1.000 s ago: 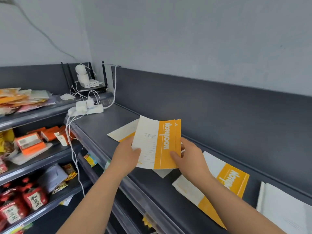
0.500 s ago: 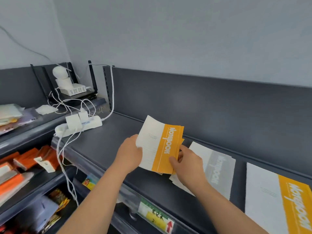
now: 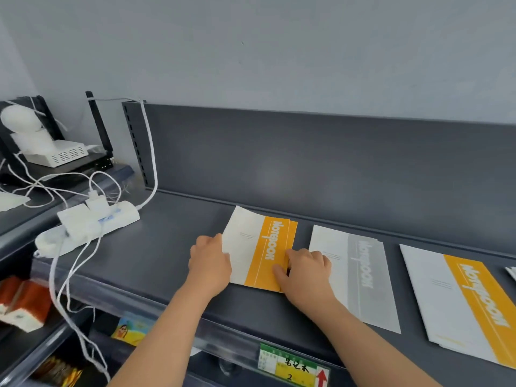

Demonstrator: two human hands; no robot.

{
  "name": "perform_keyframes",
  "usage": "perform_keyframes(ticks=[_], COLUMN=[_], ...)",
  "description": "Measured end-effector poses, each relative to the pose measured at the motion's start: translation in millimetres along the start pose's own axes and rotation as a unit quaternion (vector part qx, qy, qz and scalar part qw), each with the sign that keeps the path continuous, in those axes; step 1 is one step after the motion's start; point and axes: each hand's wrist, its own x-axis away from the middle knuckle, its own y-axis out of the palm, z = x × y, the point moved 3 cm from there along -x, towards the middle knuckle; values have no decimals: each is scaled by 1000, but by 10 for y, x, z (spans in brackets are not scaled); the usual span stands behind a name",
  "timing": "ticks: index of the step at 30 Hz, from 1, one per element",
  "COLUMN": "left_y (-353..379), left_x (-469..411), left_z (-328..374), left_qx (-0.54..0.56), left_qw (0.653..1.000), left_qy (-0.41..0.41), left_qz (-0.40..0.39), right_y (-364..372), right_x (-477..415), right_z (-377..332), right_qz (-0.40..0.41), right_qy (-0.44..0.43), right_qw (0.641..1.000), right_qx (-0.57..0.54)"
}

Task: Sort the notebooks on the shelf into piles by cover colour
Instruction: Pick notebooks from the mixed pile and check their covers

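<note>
orange-band notebooks (image 3: 259, 247): small stack, at least 2 going by the offset edges at the far r corner. it sits on the dark grey shelf (image 3: 167, 241), held btwn both hands. near edge looks down on the shelf; can't tell if the far end touches, its white corner curls up a bit. cover is white on the l, orange band on the r w/ "notebook" in white letters running along the band. small print on the white part is too small to read.

left hand (image 3: 209, 263) grips the white l edge, fingers curled tog. right hand (image 3: 307, 272) pinches the orange r edge: thumb on top of the band, other fingers curled at the side.

just r of the right hand a grey-band notebook (image 3: 363, 283) lies flat, same "notebook" wording in pale letters; the hand overlaps its l edge. further r, apart from it, a lone orange notebook (image 3: 460, 308) lies flat, same wording.

shelf-edge price label (image 3: 290, 367): green + yellow, chinese chars "笔记本", a "2" below, red up-arrow at its r end.

far l end of the shelf: white power strip (image 3: 120, 216) w/ plugs + white cables. behind it a white router box (image 3: 60, 156) and a black antenna (image 3: 99, 124). lower l: orange packs (image 3: 25, 300).
</note>
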Motion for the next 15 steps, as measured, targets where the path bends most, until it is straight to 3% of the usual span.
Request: perform_keyframes(ticks=[5, 9, 15], left_y=[3, -79, -100], left_x=[33, 61, 254], left_z=[-9, 61, 577], left_qx=[-60, -128, -60], left_qw=[998, 988, 980], left_qy=[34, 72, 176], left_qz=[0, 40, 63], right_y=[-2, -156, -462], right_x=[24, 90, 309], right_z=[-29, -30, 240], right_qz=[4, 56, 131], right_qy=[-11, -36, -28], right_qw=[1000, 998, 990], right_qx=[5, -19, -38])
